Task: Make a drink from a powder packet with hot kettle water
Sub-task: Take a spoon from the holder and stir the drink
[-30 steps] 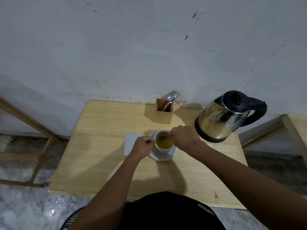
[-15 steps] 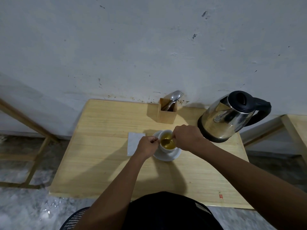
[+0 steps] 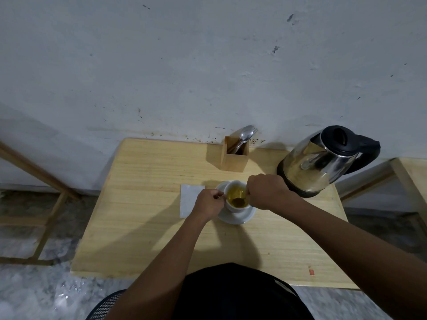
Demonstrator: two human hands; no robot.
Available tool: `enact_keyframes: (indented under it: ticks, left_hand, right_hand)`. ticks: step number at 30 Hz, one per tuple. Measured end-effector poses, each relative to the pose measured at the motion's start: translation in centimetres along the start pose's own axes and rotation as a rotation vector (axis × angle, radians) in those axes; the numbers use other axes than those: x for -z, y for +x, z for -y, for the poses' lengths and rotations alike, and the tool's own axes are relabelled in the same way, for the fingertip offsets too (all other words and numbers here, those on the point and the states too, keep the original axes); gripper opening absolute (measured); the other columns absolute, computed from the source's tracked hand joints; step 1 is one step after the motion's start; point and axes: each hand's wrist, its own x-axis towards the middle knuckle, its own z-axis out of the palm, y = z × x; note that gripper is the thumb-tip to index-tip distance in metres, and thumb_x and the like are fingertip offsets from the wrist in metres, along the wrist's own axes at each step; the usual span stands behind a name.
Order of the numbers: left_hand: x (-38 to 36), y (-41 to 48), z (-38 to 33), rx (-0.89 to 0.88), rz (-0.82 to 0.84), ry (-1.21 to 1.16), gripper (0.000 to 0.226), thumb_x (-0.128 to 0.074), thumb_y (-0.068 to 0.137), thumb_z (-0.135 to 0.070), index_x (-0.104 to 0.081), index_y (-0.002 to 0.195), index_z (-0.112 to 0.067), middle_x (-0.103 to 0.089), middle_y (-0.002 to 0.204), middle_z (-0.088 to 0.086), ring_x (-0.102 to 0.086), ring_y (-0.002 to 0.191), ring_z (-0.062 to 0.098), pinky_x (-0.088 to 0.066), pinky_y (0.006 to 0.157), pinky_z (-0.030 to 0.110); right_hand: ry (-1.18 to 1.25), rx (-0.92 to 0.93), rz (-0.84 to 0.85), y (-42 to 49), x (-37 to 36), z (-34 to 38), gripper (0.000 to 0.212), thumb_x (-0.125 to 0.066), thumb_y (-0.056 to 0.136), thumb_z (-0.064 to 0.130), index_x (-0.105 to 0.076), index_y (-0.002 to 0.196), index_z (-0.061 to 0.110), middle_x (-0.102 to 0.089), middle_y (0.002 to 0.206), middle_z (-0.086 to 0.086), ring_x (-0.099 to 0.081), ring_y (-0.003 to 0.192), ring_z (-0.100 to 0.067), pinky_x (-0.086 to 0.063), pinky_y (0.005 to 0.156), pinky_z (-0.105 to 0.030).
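Note:
A white cup [image 3: 233,207] full of yellow-brown drink stands on a white saucer [image 3: 241,217] in the middle of the wooden table [image 3: 147,218]. My left hand [image 3: 208,203] pinches the cup's handle on its left side. My right hand [image 3: 265,192] is closed on a spoon [image 3: 239,201] whose bowl dips into the drink near the cup's front. A white powder packet [image 3: 188,199] lies flat just left of the saucer, partly under my left hand. The steel kettle [image 3: 323,161] with a black lid and handle stands at the back right.
A wooden holder [image 3: 234,159] with spoons sits at the table's back edge against the grey wall. A second wooden table [image 3: 413,181] shows at the right edge, a wooden frame [image 3: 41,188] at the left.
The spoon's bowl has moved round inside the cup, from the back left toward the front. My right hand shifted slightly with it. My left hand stays on the cup's handle.

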Motion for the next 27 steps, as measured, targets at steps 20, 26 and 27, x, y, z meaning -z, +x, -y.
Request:
enact_keyframes:
  ticks: [20, 26, 27]
  left_hand:
    - [0.1, 0.2, 0.3, 0.013, 0.021, -0.055, 0.023, -0.058, 0.090, -0.025, -0.069, 0.108, -0.015, -0.071, 0.106, 0.008, -0.067, 0.097, 0.025, -0.053, 0.087, 0.036]
    - [0.1, 0.4, 0.5, 0.017, 0.018, -0.073, 0.025, -0.059, 0.090, -0.025, -0.070, 0.108, -0.012, -0.072, 0.107, 0.009, -0.067, 0.099, 0.027, -0.052, 0.085, 0.034]
    - [0.1, 0.4, 0.4, 0.019, 0.019, -0.076, 0.025, -0.059, 0.090, -0.025, -0.070, 0.108, -0.012, -0.071, 0.108, 0.008, -0.066, 0.100, 0.026, -0.052, 0.086, 0.034]
  right_hand:
    - [0.064, -0.025, -0.068, 1.4, -0.8, 0.1, 0.020, -0.051, 0.091, 0.029, -0.068, 0.095, 0.019, -0.065, 0.079, 0.001, -0.056, 0.064, -0.018, -0.037, 0.051, -0.026]
    - [-0.024, -0.067, -0.072, 0.2, -0.6, -0.5, 0.018, -0.048, 0.097, 0.018, -0.060, 0.108, 0.011, -0.066, 0.096, -0.005, -0.061, 0.077, -0.021, -0.039, 0.059, -0.029]
    - [-0.029, -0.069, -0.063, 0.0, -0.6, -0.6, 0.018, -0.047, 0.097, 0.016, -0.059, 0.108, 0.010, -0.066, 0.099, -0.006, -0.062, 0.080, -0.022, -0.039, 0.061, -0.030]
